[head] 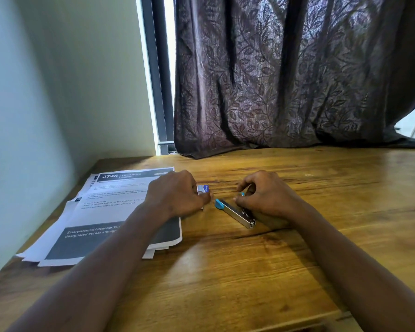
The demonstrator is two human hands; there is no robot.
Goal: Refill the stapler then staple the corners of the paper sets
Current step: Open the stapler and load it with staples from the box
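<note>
A small metal stapler (236,213) with a blue tip lies open on the wooden table (249,271), its silver channel facing up. My right hand (266,196) curls over its far end, fingertips pinched on a blue part of it. My left hand (177,194) rests on the edge of the papers and holds a small blue and white staple box (203,188) between thumb and fingers. Several printed sheets (101,219) lie fanned at the left of the table, partly under my left forearm.
A dark patterned curtain (285,80) hangs to the table's back edge. A pale wall (46,104) runs along the left side, with a window frame (159,80) beside it. Bare wood lies in front and to the right.
</note>
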